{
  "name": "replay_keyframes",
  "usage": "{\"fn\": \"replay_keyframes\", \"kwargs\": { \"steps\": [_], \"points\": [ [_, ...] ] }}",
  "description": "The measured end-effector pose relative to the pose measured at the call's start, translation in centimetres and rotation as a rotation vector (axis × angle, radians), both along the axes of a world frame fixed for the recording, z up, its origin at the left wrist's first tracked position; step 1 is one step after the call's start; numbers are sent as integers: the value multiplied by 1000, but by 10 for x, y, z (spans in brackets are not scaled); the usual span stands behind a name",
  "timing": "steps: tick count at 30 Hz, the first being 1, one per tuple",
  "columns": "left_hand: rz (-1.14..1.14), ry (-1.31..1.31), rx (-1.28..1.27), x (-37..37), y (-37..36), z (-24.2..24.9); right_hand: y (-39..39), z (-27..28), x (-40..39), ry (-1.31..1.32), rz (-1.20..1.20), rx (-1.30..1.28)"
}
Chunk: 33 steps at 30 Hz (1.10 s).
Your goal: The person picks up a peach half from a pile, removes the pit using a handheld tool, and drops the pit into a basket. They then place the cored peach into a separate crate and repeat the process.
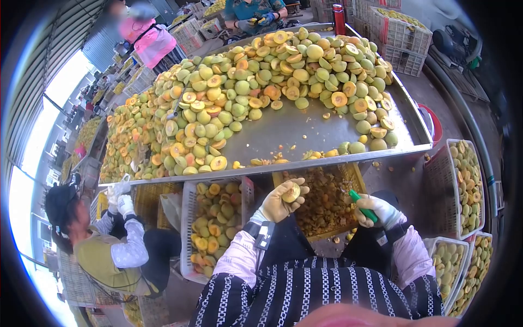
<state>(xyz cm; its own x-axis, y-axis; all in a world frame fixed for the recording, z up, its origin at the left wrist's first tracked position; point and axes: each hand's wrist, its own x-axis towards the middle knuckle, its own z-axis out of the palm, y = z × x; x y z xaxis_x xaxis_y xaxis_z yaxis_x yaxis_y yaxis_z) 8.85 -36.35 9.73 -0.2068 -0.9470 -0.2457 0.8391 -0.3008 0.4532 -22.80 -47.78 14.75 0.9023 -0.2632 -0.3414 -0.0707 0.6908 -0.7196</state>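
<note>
My gloved left hand (277, 206) is closed around a peach half (292, 192), its cut face turned up. In my right hand (377, 209), also gloved, is a green-handled tool (363, 205) whose tip points to the left; its working end is too small to make out. Below and between both hands stands a yellow crate (358, 177) with brown pits and scraps in it. Just ahead, a metal table (305, 131) carries a large heap of halved peaches (234, 92), cut faces and skins mixed.
A white crate (188, 218) of peach halves stands left of my knees. More filled crates (455, 188) line the right side. A co-worker (109, 250) sits at the left; others (256, 16) are across the table. A red flask (339, 19) stands at the far edge.
</note>
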Motion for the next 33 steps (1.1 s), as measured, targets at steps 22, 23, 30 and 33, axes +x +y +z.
{"fn": "replay_keyframes", "kwargs": {
  "steps": [22,23,30,33],
  "points": [
    [-15,-12,13,0,0,-3,4,2,1,65,-34,6],
    [-5,-9,1,0,0,-1,4,4,1,60,-27,-20],
    [82,10,3,0,8,3,2,1,-1,61,-46,1],
    [213,92,-74,-8,11,28,5,5,-2,113,-62,-64]
  ]
}}
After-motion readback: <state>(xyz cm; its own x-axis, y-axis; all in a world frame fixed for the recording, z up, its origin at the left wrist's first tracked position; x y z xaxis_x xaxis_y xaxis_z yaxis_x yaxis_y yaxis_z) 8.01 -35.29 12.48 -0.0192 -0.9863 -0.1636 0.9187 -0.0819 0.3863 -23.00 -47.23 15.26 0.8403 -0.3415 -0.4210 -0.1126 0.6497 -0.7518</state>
